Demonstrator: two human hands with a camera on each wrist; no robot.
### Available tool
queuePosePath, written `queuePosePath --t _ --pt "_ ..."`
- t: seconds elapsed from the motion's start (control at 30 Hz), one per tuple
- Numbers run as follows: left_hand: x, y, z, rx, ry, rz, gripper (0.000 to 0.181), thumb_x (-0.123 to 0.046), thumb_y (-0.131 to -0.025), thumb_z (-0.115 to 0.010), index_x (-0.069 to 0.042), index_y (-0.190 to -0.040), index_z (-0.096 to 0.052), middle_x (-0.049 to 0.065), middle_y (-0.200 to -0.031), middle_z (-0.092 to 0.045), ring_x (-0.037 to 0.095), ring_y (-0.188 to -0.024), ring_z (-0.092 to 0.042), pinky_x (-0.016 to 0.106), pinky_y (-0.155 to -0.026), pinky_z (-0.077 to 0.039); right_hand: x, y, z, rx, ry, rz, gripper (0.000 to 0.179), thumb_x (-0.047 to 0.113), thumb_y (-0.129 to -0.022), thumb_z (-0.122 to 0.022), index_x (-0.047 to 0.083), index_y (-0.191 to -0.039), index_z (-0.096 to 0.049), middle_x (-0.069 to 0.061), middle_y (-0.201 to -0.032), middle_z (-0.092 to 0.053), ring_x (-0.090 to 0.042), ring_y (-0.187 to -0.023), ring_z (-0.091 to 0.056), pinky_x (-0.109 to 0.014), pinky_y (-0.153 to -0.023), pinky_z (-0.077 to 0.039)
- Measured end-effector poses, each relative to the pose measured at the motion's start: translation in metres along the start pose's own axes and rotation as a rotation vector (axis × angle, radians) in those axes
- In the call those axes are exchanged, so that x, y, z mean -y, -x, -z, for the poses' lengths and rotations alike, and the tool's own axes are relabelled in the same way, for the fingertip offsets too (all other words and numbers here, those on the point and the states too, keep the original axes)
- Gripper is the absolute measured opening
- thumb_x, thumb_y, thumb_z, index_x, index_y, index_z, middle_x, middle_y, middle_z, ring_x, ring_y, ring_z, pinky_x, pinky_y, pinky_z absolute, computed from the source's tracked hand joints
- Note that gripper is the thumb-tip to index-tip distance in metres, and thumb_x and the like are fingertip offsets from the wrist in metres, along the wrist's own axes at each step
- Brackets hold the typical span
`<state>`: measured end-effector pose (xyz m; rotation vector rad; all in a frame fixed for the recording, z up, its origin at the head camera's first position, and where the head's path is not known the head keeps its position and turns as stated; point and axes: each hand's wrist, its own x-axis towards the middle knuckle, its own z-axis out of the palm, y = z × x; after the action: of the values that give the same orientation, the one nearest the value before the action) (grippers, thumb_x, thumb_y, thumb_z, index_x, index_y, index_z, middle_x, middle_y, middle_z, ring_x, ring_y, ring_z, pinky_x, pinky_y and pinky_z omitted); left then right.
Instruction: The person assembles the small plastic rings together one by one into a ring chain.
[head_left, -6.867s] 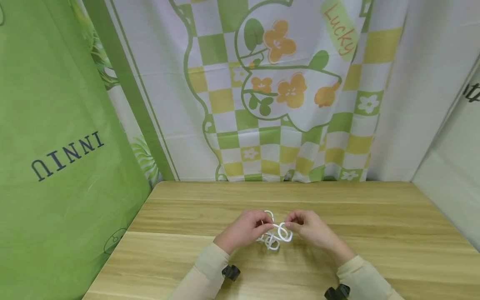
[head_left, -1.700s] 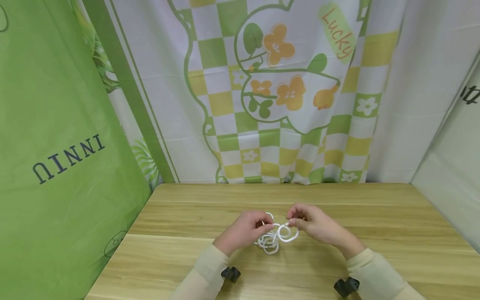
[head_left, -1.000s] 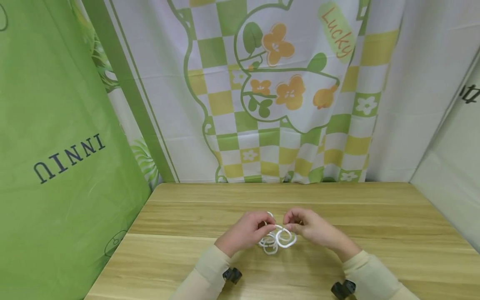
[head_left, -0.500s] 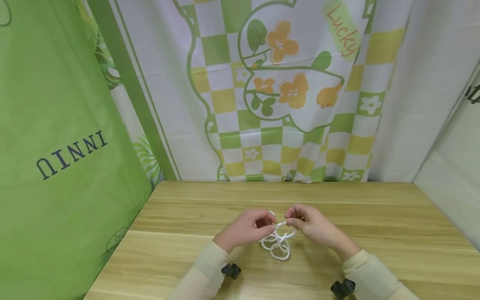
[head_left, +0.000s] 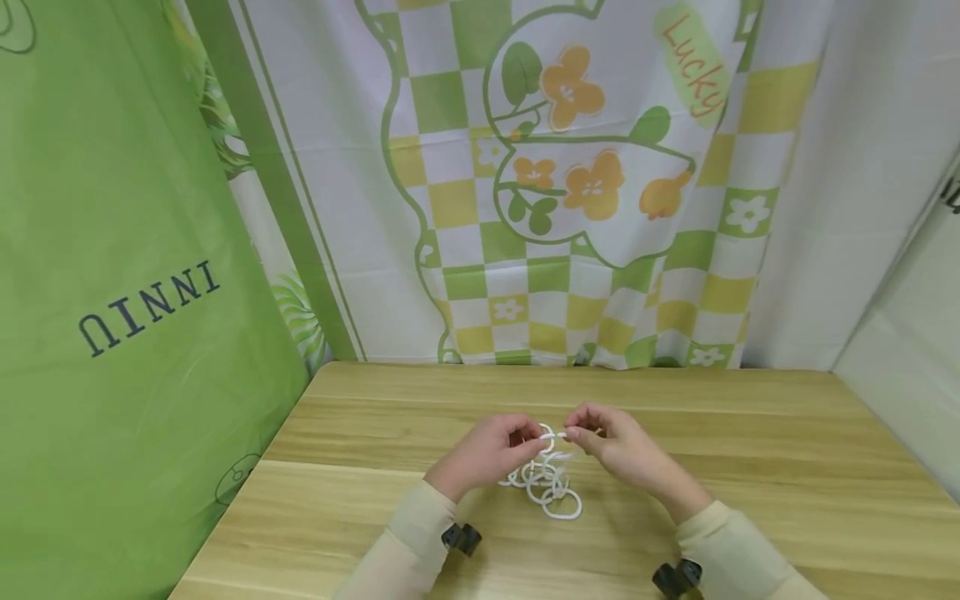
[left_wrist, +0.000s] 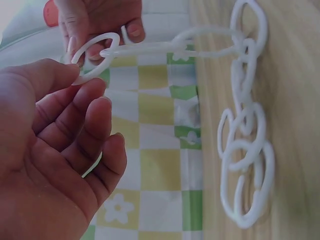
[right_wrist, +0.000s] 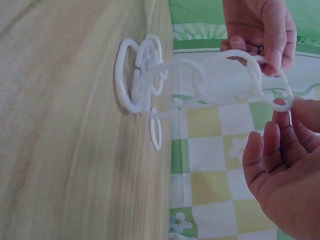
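Observation:
Both hands pinch an open white plastic chain link (right_wrist: 272, 103), which shows a small gap in its ring. My left hand (head_left: 491, 450) has thumb and fingertips on one side of it, and its other fingers curl loosely in the left wrist view. Opposite, the thumb and index finger of my right hand (head_left: 626, 450) grip the link near its gap. More links (left_wrist: 145, 48) run from it down to the table. There the remaining white chain (head_left: 562, 504) lies in a small heap just below and between the hands.
The wooden table (head_left: 375, 533) reaches back to a checkered, flower-printed curtain (head_left: 547, 275). A green cloth (head_left: 135, 433) hangs along the left side, and a pale panel (head_left: 907, 358) stands at the right.
Both hands have risen slightly and the large loop once between them has dropped. A different link now spans the fingertips, while the heap below looks more spread out. The head view shifted slightly.

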<state>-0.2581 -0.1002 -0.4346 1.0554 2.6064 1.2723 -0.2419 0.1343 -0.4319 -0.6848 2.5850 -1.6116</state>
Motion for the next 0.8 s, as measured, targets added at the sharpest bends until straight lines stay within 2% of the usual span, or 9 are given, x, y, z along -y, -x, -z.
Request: queuePosePath --t 0.23,0.33,0.43,0.53,0.7,0.8 --pt "0.004 0.002 0.016 -0.034 -0.008 0.011 0.015 -0.026 -0.098 -0.062 -0.013 -0.097 -0.068 -0.010 -0.077 -0.060 0.005 -0.068 -0.054 0.023 -0.061 -0.048 -0.006 -0.014 -0.004 -0.007 -0.035 -0.076 0.019 0.020 -0.099 -0.060 0.003 -0.105 -0.063 -0.012 -0.095 -0.063 -0.029 -0.087 -0.057 -0.043 -0.073 -0.053" --pt "0.004 0.003 0.023 -0.051 0.001 0.006 0.016 -0.026 -0.098 -0.062 -0.011 -0.098 -0.069 -0.009 -0.077 -0.060 0.006 -0.067 -0.054 0.024 -0.060 -0.048 -0.016 -0.025 -0.007 0.023 -0.028 -0.092 0.019 0.020 -0.099 -0.060 0.002 -0.104 -0.063 -0.013 -0.096 -0.063 -0.032 -0.088 -0.057 -0.042 -0.071 -0.052" --pt "0.004 0.005 0.029 -0.063 0.016 0.000 0.015 -0.023 -0.098 -0.063 -0.009 -0.098 -0.070 -0.008 -0.076 -0.061 0.007 -0.066 -0.054 0.024 -0.059 -0.047 -0.029 -0.039 -0.012 0.084 0.020 -0.085 0.015 0.015 -0.099 -0.058 0.002 -0.104 -0.064 -0.011 -0.095 -0.065 -0.028 -0.087 -0.058 -0.037 -0.072 -0.049" --pt "0.003 0.007 0.032 -0.064 0.011 -0.013 0.015 -0.022 -0.097 -0.063 -0.008 -0.098 -0.070 -0.008 -0.075 -0.061 0.007 -0.066 -0.054 0.024 -0.059 -0.047 -0.039 -0.053 -0.016 0.147 0.152 -0.047 0.010 0.009 -0.096 -0.059 0.004 -0.101 -0.067 -0.004 -0.089 -0.065 -0.020 -0.081 -0.058 -0.035 -0.071 -0.047" --pt "0.004 0.006 0.032 -0.075 -0.021 -0.045 0.011 -0.022 -0.097 -0.064 -0.013 -0.095 -0.070 -0.010 -0.074 -0.060 0.005 -0.065 -0.053 0.022 -0.059 -0.047 -0.047 -0.067 -0.023 0.208 0.446 0.081 0.009 0.006 -0.091 -0.062 0.012 -0.089 -0.068 -0.001 -0.081 -0.064 -0.013 -0.075 -0.055 -0.037 -0.070 -0.048" --pt "0.003 0.005 0.031 -0.071 -0.026 -0.043 0.009 -0.021 -0.096 -0.065 -0.014 -0.094 -0.070 -0.010 -0.075 -0.060 0.004 -0.066 -0.054 0.022 -0.060 -0.048 -0.049 -0.072 -0.027 0.219 0.531 0.130 0.011 0.005 -0.091 -0.063 0.013 -0.084 -0.066 0.001 -0.078 -0.063 -0.013 -0.075 -0.055 -0.038 -0.071 -0.048"
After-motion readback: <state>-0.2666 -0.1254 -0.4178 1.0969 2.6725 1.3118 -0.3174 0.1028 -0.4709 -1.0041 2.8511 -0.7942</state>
